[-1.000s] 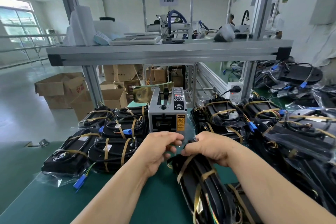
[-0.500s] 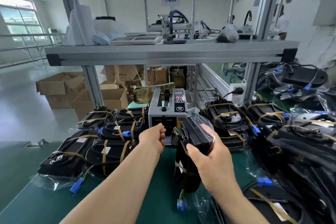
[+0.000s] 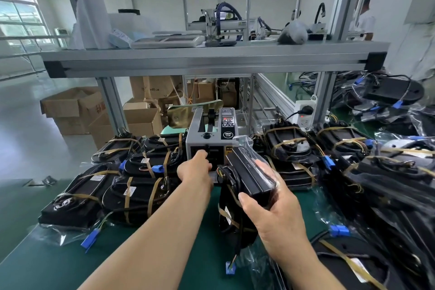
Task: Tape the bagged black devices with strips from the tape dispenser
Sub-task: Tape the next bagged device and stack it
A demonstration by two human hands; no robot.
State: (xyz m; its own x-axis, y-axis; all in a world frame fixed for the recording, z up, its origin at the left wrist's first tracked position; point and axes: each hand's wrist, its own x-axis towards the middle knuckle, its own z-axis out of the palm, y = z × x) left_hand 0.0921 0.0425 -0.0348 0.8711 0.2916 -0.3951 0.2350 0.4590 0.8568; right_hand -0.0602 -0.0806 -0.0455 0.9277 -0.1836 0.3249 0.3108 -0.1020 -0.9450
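We see the left hand [image 3: 196, 172] reached forward to the front slot of the tape dispenser [image 3: 210, 139], fingers bunched at the outlet; whether they pinch a strip we cannot tell. The right hand [image 3: 273, 214] is clamped around a bagged black device [image 3: 247, 172], thumb on its near end and fingers behind, holding it tilted above the green bench [image 3: 58, 263], just right of the dispenser. The lower part of the device hangs below the hand in its clear bag, with a blue connector [image 3: 230, 268] at the bottom. Taped devices [image 3: 131, 193] lie stacked left of the dispenser; more bagged ones [image 3: 292, 148] are piled to the right.
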